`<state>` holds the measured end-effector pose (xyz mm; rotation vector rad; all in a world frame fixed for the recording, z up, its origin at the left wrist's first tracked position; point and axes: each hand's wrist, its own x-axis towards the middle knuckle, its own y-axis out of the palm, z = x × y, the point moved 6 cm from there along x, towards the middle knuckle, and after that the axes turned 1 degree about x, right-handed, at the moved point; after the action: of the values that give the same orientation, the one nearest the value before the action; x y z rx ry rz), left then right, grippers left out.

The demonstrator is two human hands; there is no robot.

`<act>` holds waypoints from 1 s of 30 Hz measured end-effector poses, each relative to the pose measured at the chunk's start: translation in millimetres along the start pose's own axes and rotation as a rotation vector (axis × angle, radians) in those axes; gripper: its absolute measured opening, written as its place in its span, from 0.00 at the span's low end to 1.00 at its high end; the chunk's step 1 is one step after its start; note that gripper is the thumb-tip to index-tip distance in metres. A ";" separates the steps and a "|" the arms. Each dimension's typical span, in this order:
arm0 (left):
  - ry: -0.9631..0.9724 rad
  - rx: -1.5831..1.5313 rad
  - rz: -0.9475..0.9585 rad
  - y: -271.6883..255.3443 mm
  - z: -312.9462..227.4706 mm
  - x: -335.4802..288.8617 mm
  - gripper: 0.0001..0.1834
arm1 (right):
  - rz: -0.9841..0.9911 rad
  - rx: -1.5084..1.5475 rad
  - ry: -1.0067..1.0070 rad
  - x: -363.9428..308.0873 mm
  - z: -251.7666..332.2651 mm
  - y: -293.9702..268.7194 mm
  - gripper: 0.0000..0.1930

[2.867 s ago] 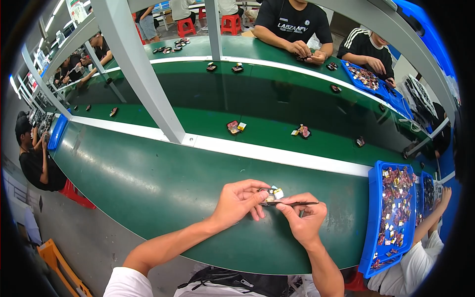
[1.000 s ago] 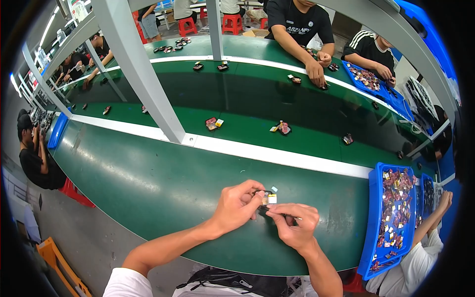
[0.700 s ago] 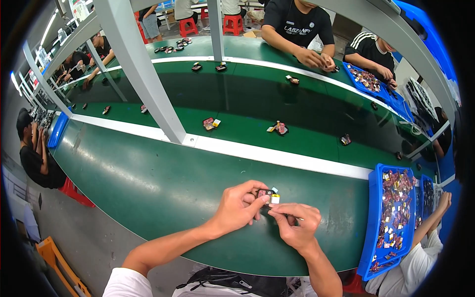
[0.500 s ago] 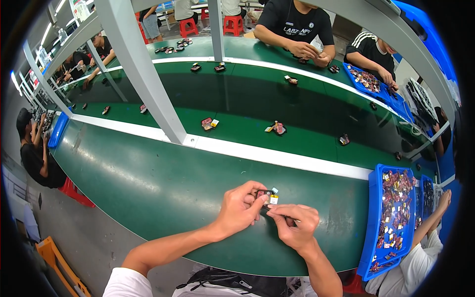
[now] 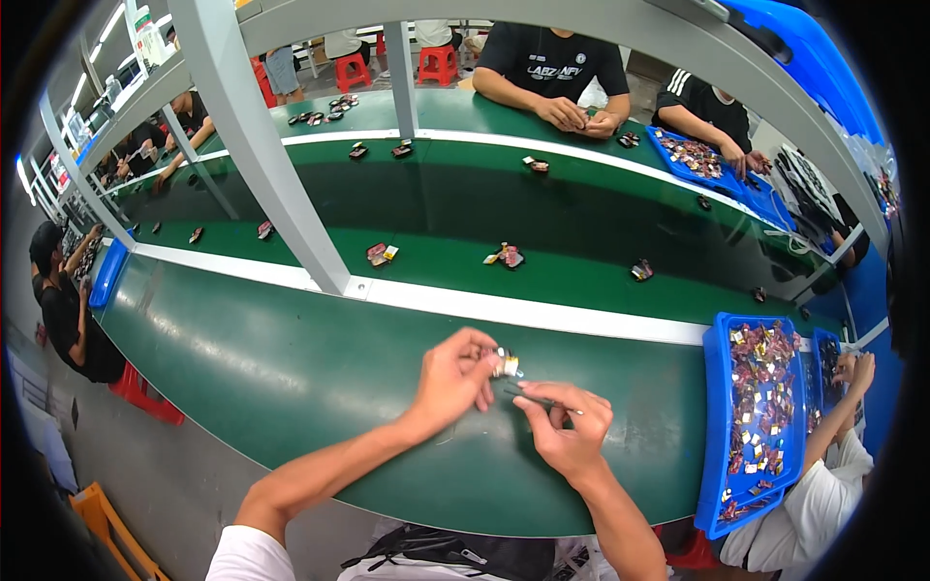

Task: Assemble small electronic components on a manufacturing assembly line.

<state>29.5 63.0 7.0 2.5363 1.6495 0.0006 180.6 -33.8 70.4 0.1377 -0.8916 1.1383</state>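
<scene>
My left hand (image 5: 449, 380) is closed on a small electronic assembly (image 5: 508, 366), a dark part with a white and yellow piece, pinched between thumb and fingers above the green worktable (image 5: 320, 378). Its far side is hidden by the fingers. Just to the right, my right hand (image 5: 570, 431) pinches thin dark tweezers (image 5: 514, 389). Their tips point toward the assembly, with a small gap between. The back end sticks out past my right fingers.
To the right a blue tray (image 5: 715, 426) holds many small red and white parts. Beyond a white rail (image 5: 504, 313), several assemblies such as this one (image 5: 509, 256) lie on a green belt (image 5: 436, 276). A grey post (image 5: 281, 165) rises ahead. Co-workers sit across, left and right.
The tweezers have come away from the assembly, and my hands are farther apart. The assembly has tilted in my left hand. My view has shifted slightly; pieces on the belt sit farther left.
</scene>
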 end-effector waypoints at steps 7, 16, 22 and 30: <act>0.100 0.122 -0.017 49.7 -18.5 124.2 0.10 | -0.114 -0.067 0.040 -5.9 -8.7 -21.4 0.09; 0.573 0.972 -0.401 58.9 -32.1 121.7 0.12 | -0.127 -0.095 0.108 -18.7 -45.1 -48.7 0.08; 0.242 1.082 -0.354 25.7 -4.2 116.0 0.09 | -0.096 -0.029 0.011 -24.3 -58.7 -38.3 0.09; 0.195 1.021 -0.455 0.8 1.7 141.1 0.13 | -0.108 -0.090 0.010 -26.3 -63.2 -37.9 0.09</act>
<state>87.8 191.1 -3.5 2.6830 2.8073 -0.8618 243.1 -37.2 23.5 0.1051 -0.9145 0.9965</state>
